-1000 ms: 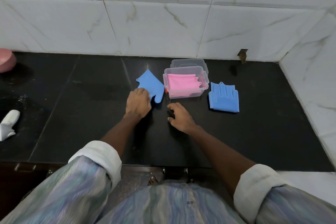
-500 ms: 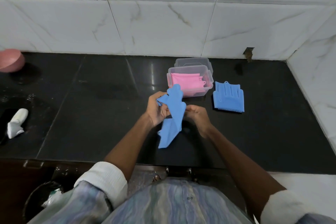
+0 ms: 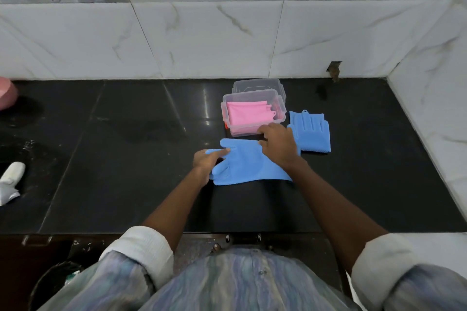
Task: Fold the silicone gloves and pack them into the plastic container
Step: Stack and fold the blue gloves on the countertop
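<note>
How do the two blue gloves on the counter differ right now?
The near blue glove lies spread flat, smooth side up, under both hands; the far blue glove, right of the plastic container, is already folded, ribbed side up, bristles at its front edge, mostly untouched. Both are blue, on the counter, not yet packed.

Both hands fwd, L (image 3: pixel 206 160) & R (image 3: pixel 278 145) palms down, fingers flat.
</note>
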